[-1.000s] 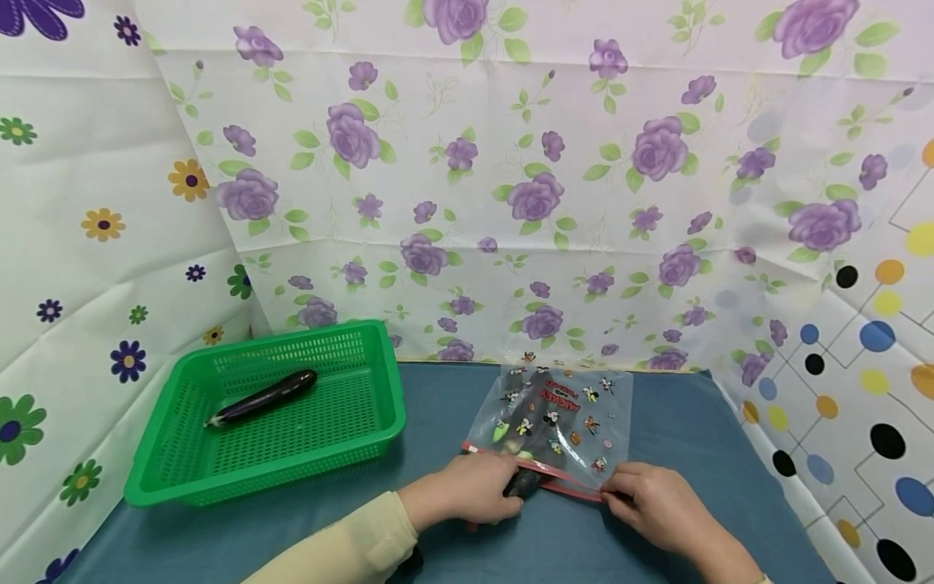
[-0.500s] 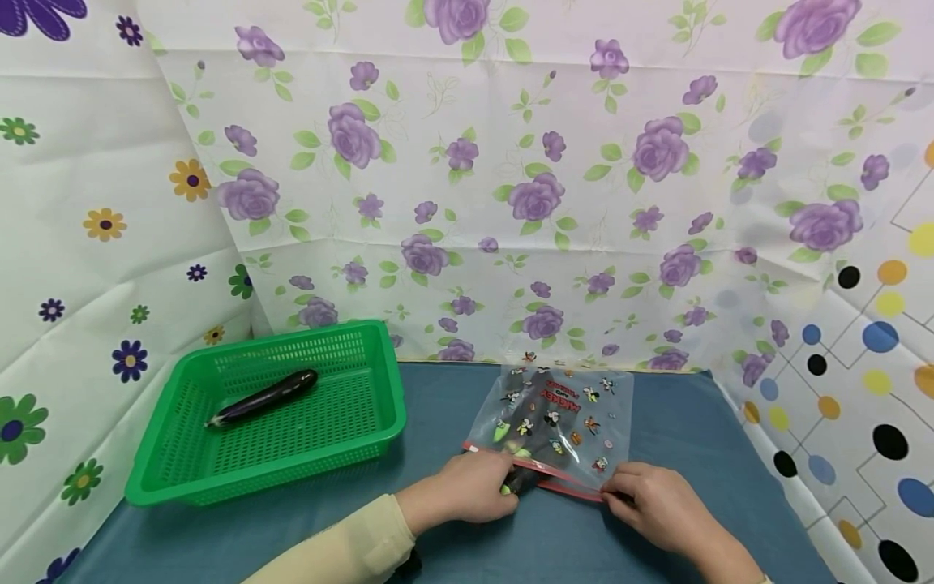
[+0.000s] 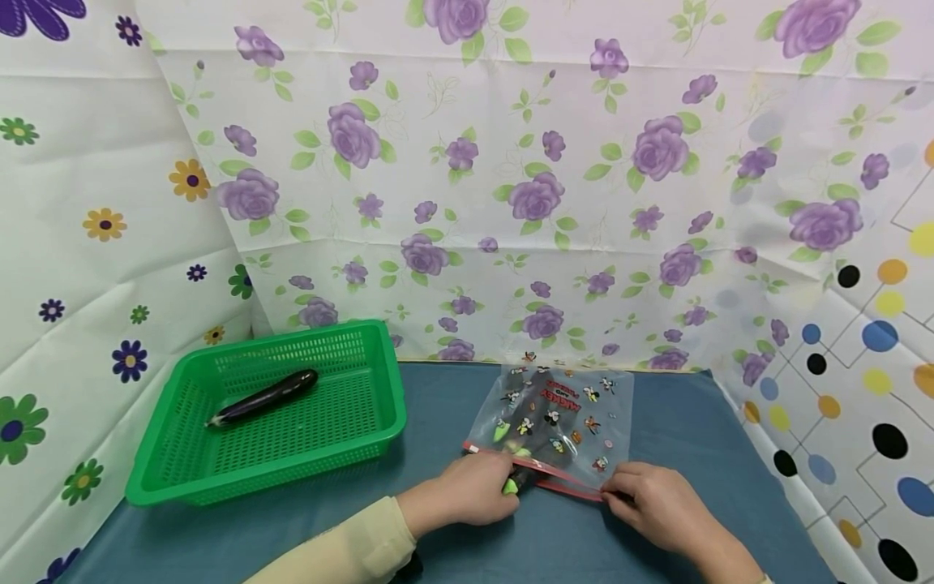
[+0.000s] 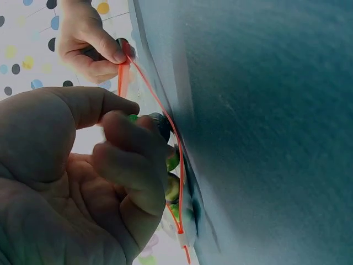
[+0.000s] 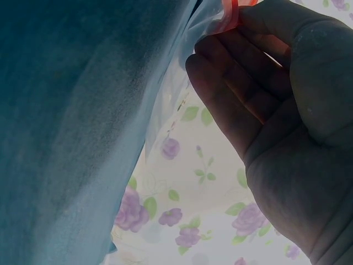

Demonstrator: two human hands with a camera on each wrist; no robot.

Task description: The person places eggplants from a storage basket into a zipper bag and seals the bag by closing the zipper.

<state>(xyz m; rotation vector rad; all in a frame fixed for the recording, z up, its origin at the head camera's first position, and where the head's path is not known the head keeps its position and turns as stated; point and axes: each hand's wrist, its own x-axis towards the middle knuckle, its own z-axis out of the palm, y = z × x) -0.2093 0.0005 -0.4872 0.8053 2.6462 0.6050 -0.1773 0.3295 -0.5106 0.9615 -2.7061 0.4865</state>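
Observation:
A clear zip bag with cartoon prints and a red zip edge lies on the cloth, its mouth parted toward me. Through the plastic show dark long vegetables with green ends. My left hand is at the mouth's left side, its thumb and fingers pinching the green end of a dark vegetable. Most of that vegetable is inside the bag; its exact kind is unclear. My right hand pinches the right corner of the red zip edge. In the left wrist view, the zip slider sits at the opposite end.
A green plastic basket stands at the left, with one dark purple eggplant lying in it. Blue cloth covers the table. Floral sheets hang behind, and patterned sheets stand at both sides.
The dark vegetable has slid farther into the bag, and its bright green end now shows by my left fingers. My right hand has stayed at the bag's corner.

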